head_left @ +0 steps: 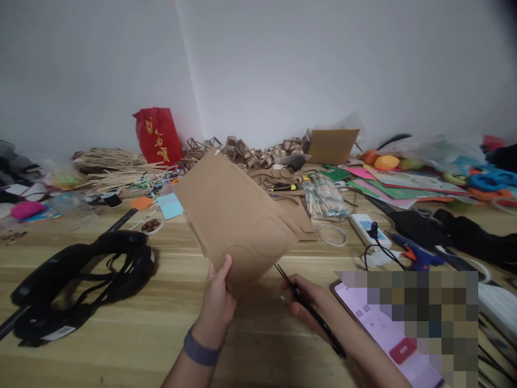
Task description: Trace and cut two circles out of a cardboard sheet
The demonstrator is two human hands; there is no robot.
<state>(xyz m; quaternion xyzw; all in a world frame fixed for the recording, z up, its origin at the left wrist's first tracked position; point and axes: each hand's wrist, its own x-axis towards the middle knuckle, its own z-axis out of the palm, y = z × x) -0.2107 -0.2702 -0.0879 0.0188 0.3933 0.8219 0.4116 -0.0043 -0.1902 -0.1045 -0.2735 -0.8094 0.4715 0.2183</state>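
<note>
Left hand point(220, 288) is pinching tan cardboard point(222, 202), two circles point(273, 238) showing, toward the tabletop's point(133, 345) near edge; right hand's point(309, 299) fingers are gripping a black tool point(328, 335).

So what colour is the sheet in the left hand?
Brown sheet, marked with two thin round outlines; seen in the head view.

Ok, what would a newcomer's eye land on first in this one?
Probably the big cardboard sheet at centre, drawn with two circles and gripped by the left hand. Next, the bright red bag with gold lettering at the back left. Then the slim black tool in the right hand, near the sheet.
</note>
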